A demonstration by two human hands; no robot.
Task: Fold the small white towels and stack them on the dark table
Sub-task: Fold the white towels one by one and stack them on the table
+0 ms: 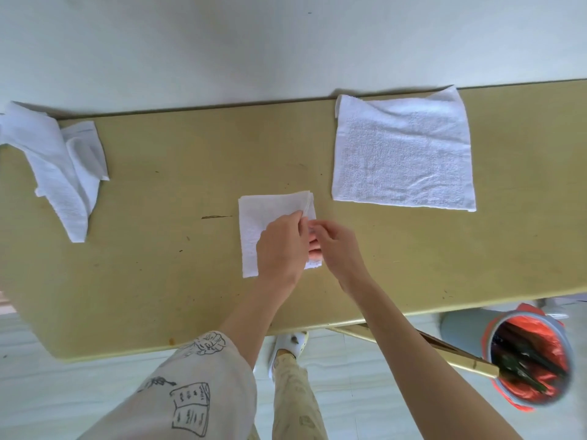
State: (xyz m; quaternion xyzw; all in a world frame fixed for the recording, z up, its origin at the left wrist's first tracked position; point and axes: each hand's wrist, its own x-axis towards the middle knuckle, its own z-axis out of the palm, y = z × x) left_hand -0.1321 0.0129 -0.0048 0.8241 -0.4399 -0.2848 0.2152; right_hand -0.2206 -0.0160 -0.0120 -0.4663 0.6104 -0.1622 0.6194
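Observation:
A small white towel (260, 214), folded into a narrow rectangle, lies at the middle of the olive table (190, 281). My left hand (281, 249) lies over its right half and pinches its right edge near the top. My right hand (336, 249) comes in from the right with curled fingers at that same edge, touching the left hand's fingers; whether it grips cloth I cannot tell. A larger white towel (403, 154) lies spread flat at the back right. A crumpled white towel (60, 166) lies at the far left, hanging over the table's edge.
The table's back edge meets a pale wall (286, 42). Below the front edge stands a bin with an orange liner (527, 360) at the right. My leg and a white shoe (290, 344) show on the tiled floor under the table.

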